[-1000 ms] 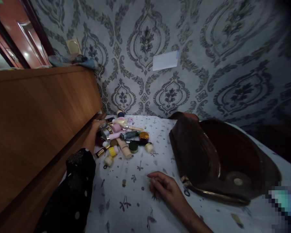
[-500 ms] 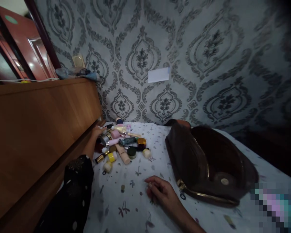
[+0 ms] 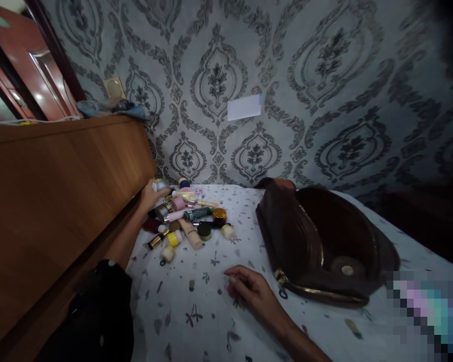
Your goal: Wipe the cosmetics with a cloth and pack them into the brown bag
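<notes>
Head view: near the far-left corner of the sheet (image 3: 211,322), a jar (image 3: 159,184) is pinched by the left hand (image 3: 150,196); the right hand (image 3: 248,287) is loosely curled. The bag (image 3: 287,236) is opened; cosmetics (image 3: 197,214) are left outside.

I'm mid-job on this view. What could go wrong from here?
1. The left hand is at a silvery item beside close-packed cosmetics, so it might knock the pink jar.
2. The dark red bottle lies on its side near the wooden panel; a nudge could roll it that way.
3. The brown bag gapes open near the right hand; a bump could spill anything inside, though I can't make out its contents.
</notes>
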A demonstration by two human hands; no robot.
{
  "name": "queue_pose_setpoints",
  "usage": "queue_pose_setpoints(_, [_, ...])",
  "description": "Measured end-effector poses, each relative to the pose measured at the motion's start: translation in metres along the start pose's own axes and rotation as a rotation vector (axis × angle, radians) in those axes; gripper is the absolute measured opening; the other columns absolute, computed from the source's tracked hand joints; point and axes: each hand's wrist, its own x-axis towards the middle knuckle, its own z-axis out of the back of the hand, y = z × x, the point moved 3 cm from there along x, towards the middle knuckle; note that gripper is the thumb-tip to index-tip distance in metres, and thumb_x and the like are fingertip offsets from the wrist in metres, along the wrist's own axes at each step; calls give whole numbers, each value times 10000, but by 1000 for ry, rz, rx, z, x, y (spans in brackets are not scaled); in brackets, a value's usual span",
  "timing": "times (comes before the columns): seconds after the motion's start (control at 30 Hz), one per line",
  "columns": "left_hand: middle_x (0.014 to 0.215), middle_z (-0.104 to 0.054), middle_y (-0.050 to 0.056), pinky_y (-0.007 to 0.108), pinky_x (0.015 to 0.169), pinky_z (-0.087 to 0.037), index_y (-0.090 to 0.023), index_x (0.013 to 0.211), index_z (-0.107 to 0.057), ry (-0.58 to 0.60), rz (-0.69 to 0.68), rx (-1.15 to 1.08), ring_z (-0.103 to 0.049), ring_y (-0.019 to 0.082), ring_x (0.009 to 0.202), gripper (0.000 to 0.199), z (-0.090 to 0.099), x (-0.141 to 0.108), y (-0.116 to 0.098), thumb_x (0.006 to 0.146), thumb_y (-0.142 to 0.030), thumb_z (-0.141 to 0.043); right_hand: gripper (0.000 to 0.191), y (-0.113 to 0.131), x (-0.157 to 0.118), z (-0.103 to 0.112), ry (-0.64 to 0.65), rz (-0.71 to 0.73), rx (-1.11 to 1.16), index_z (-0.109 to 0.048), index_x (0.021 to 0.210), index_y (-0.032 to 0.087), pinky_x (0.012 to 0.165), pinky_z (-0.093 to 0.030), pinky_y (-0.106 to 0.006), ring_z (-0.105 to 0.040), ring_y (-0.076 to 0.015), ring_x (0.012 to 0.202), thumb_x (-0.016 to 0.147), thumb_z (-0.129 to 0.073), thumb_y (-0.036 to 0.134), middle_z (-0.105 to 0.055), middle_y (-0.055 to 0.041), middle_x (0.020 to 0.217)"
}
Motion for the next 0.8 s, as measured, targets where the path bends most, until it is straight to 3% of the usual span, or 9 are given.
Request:
queue_pose_setpoints(0.13, [1065,-654,-6,316,915,-498,-222,1151,-581,122,-249,-34,-622,204,1019,527,-5,-76,-49,703,-366,-820,520,9,-7,-4,-60,65,-82,-649,1078,175,577,-489,-272,-603,-161,668,823,-584,623,-659,-47,819])
queue_pose_setpoints(0.2, [1167,-613,51,368,961,-483,-214,1185,-558,182,-497,3,-587,257,1119,565,-17,-129,-72,707,-377,-810,530,18,-10,-6,-103,162,-149,-624,1191,203,761,-541,-334,-651,-221,925,844,-580,601,-675,-94,1062])
queue_pose_setpoints(0.23, [1180,-592,70,390,949,-493,-219,1215,-540,220,-556,57,-585,274,1121,570,-24,-155,-79,729,-380,-789,540,22,-11,-7,-116,217,-188,-600,1246,217,875,-526,-372,-628,-245,1059,856,-577,588,-653,-107,1176])
queue_pose_setpoints(0.3, [1186,-552,94,411,875,-533,-230,1247,-520,273,-561,175,-611,291,1060,560,-40,-199,-87,752,-331,-762,571,26,-11,-8,-132,306,-242,-549,1324,231,1023,-454,-424,-551,-266,1228,871,-568,579,-584,-113,1332])
queue_pose_setpoints(0.4, [1275,-483,137,436,821,-565,-225,1311,-467,375,-532,270,-619,322,1080,584,-57,-244,-89,782,-251,-714,590,21,-10,-7,-126,323,-293,-533,1339,223,1060,-424,-454,-543,-276,1244,869,-581,574,-580,-114,1357])
queue_pose_setpoints(0.53, [1432,-388,190,476,975,-516,-221,1462,-308,587,-513,175,-507,366,1290,740,-53,-270,-72,827,-282,-683,571,8,-13,-6,-107,333,-369,-552,1319,206,1031,-447,-463,-572,-287,1197,850,-637,520,-626,-116,1288])
queue_pose_setpoints(0.63, [1572,-289,165,523,1097,-408,-260,1547,-152,736,-426,102,-287,398,1455,830,-36,-275,-49,875,-366,-627,628,3,-14,-8,-62,403,-438,-541,1339,202,1035,-443,-464,-560,-293,1207,804,-711,485,-621,-124,1285])
queue_pose_setpoints(0.7, [1602,-287,114,536,1148,-334,-282,1552,-158,753,-386,65,-198,371,1494,715,-24,-275,-36,941,-377,-516,687,0,-14,-9,-36,421,-474,-515,1368,195,1047,-432,-474,-543,-302,1232,781,-739,474,-598,-141,1316])
queue_pose_setpoints(0.8, [1569,-365,99,480,1173,-310,-258,1522,-252,656,-401,-17,-320,293,1457,565,-11,-269,-32,985,-314,-417,792,-4,-11,-10,-4,410,-535,-443,1430,195,1068,-408,-499,-505,-321,1285,753,-768,443,-540,-160,1391])
